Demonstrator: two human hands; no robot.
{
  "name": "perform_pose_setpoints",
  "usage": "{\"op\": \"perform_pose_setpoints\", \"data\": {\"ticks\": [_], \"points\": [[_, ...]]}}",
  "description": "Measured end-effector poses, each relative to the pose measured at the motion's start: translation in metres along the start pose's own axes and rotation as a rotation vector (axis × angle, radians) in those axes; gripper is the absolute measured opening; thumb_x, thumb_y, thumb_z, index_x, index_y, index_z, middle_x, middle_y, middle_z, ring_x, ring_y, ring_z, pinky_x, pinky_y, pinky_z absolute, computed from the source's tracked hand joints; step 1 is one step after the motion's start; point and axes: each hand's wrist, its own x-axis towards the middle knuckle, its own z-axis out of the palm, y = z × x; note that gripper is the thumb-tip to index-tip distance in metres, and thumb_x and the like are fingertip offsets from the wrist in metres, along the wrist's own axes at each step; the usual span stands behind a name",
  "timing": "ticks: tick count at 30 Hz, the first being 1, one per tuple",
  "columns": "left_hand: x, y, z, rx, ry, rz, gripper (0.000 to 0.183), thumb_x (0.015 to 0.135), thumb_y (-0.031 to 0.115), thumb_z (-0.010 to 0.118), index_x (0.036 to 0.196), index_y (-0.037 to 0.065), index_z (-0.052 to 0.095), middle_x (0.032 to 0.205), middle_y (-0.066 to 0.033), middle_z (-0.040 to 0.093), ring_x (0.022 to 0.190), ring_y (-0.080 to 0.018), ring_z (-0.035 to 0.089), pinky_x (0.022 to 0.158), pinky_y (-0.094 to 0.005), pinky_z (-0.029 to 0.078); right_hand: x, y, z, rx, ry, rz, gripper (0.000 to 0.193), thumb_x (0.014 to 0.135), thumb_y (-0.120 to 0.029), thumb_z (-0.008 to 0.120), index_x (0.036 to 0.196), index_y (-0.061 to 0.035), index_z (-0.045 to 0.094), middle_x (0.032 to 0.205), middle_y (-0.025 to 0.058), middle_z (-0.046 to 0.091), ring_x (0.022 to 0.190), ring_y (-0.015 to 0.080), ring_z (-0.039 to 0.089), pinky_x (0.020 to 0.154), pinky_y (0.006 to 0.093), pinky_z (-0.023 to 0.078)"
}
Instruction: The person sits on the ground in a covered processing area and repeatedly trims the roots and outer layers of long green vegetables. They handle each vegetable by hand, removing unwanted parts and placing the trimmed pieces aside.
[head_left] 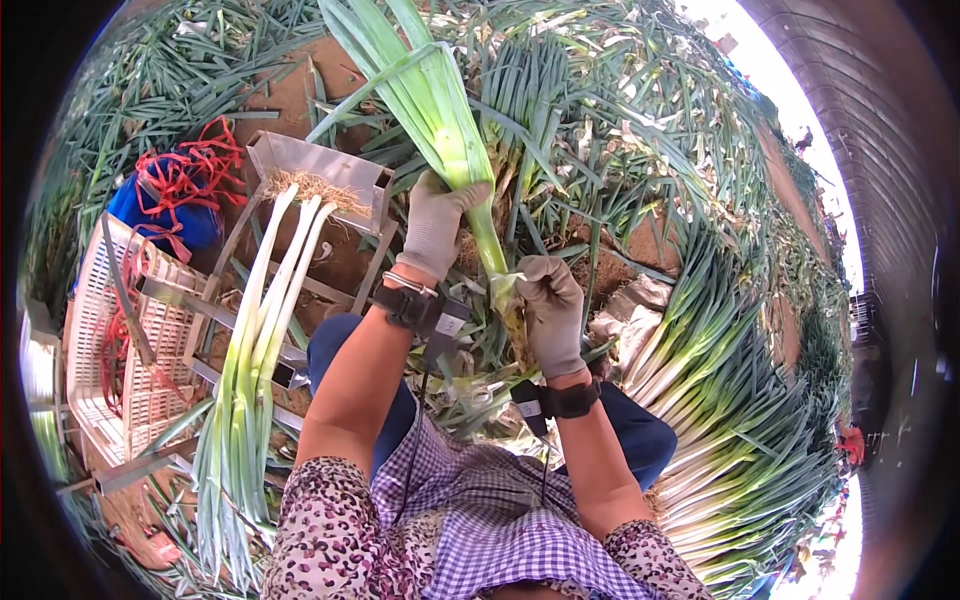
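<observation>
My left hand (435, 225), in a grey glove, is closed around the upper stalk of a large green onion (440, 120). Its broad leaves fan out up and away from me, and its root end points down toward my lap. Lower on the same stalk, my gloved right hand (553, 310) pinches a loose pale outer layer (504, 287) between thumb and fingers. The root end below is brownish and partly lost among the litter. To my left, several clean white-stalked green onions (265, 310) lie with roots on a metal stand (320, 155) and leaves toward me.
A white plastic crate (160, 330) stands at the left, with a blue bag (200, 225) and red strings (195, 170) behind it. A long heap of green onions (700, 410) lies at my right. Cut leaves (620, 110) cover much of the ground ahead.
</observation>
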Motion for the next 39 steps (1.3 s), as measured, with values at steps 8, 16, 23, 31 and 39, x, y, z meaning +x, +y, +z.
{"op": "perform_pose_setpoints", "data": {"ticks": [8,16,23,31,39], "points": [[0.019,0.017,-0.014,0.028,0.105,0.119,0.027,0.086,-0.004,0.066,0.111,-0.006,0.055,0.099,-0.0132,0.066,0.08,-0.0224,0.068,0.069,-0.0344,0.062,-0.107,0.005,-0.082,-0.291,-0.305,0.666,0.019,0.086,0.004,0.065,0.104,0.0005,0.06,0.1,0.0011,0.061,0.092,0.0087,0.059,0.084,0.0252,0.049],[0.025,0.003,-0.004,0.0,0.11,0.189,0.029,0.083,-0.005,0.069,0.11,-0.004,0.058,0.096,-0.0126,0.067,0.077,-0.0213,0.067,0.066,-0.0319,0.058,-0.032,0.0,-0.024,-1.0,-0.12,-0.049,0.043,0.079,-0.004,0.076,0.119,-0.0047,0.06,0.106,0.0115,0.065,0.095,0.0183,0.064,0.083,0.0276,0.051],[0.005,-0.008,-0.008,0.009,0.133,0.158,0.038,0.074,-0.012,0.072,0.108,-0.002,0.058,0.097,-0.0087,0.067,0.082,-0.018,0.065,0.074,-0.029,0.053,-0.082,0.025,-0.042,-0.792,-0.034,0.265,0.011,0.088,-0.013,0.069,0.089,-0.0035,0.063,0.074,0.0123,0.064,0.064,0.0205,0.06,0.062,0.0322,0.048],[0.002,-0.033,-0.002,0.075,0.162,0.174,0.035,0.076,-0.011,0.071,0.108,-0.002,0.061,0.097,-0.0082,0.068,0.081,-0.0184,0.066,0.074,-0.03,0.054,-0.147,0.013,-0.072,-0.742,-0.028,0.371,0.01,0.091,-0.009,0.067,0.09,-0.0014,0.059,0.072,0.001,0.056,0.068,0.0071,0.047,0.062,0.0268,0.044],[0.021,0.009,0.01,0.039,0.262,0.263,0.036,0.076,-0.012,0.072,0.106,-0.001,0.056,0.099,-0.0089,0.066,0.082,-0.0194,0.064,0.073,-0.0304,0.053,-0.108,0.008,-0.066,-0.842,-0.137,0.357,0.014,0.091,-0.016,0.062,0.098,-0.004,0.062,0.083,0.0184,0.066,0.079,0.0347,0.066,0.069,0.0432,0.049]]}}
